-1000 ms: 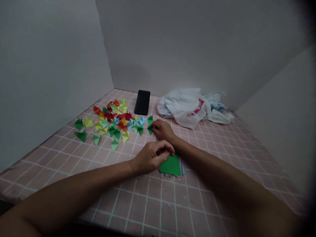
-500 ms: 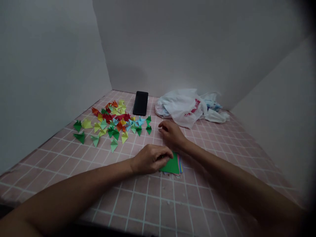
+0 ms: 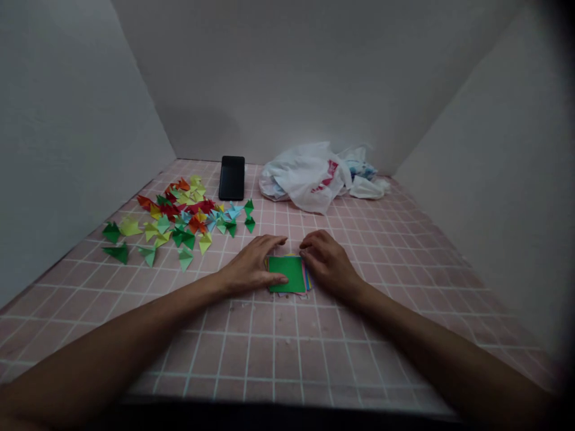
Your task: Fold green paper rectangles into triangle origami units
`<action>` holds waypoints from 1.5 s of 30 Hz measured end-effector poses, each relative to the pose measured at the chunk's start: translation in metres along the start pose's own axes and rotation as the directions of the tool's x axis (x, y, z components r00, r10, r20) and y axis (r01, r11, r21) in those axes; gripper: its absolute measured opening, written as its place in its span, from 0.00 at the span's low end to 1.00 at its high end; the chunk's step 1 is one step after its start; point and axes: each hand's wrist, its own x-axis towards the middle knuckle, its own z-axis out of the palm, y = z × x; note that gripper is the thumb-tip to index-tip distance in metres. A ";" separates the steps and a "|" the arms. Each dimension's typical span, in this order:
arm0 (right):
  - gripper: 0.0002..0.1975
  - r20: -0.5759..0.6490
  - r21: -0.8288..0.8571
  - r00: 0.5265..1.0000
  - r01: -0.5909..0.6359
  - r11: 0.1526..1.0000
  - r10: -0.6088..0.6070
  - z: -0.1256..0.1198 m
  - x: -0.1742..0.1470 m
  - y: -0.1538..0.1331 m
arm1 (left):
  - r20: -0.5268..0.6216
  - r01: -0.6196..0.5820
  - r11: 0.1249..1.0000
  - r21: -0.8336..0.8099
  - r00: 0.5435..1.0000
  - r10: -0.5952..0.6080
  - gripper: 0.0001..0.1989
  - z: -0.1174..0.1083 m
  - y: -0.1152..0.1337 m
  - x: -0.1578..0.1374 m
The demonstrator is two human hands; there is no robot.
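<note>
A small stack of square coloured papers lies flat on the table, with a green sheet (image 3: 290, 272) on top and pink, blue and yellow edges showing beneath. My left hand (image 3: 251, 264) is at the stack's left side, open, its thumb over the green sheet and its fingers stretched along the far side. At the far right corner is my right hand (image 3: 330, 263), its fingers curled together close to the sheet. Whether it pinches the paper's corner is hidden. Left of the hands sit several folded paper birds (image 3: 183, 236), in green, yellow, red, orange and light blue.
A black phone (image 3: 232, 178) lies near the back wall. To its right is a crumpled white plastic bag (image 3: 299, 176) with red print, beside another crumpled bag (image 3: 366, 182). Pale walls enclose the pink checked tabletop (image 3: 251, 359). Tiny scraps lie in front of the stack.
My right hand has come back toward me, from near the folded birds to the stack's right corner. My left hand has opened beside the stack. The view has shifted right.
</note>
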 end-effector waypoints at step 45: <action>0.07 0.415 0.029 0.853 0.334 0.942 -0.316 -0.024 -0.001 -0.004 | 0.170 -0.217 0.962 0.167 0.967 0.189 0.16 -0.007 0.004 0.001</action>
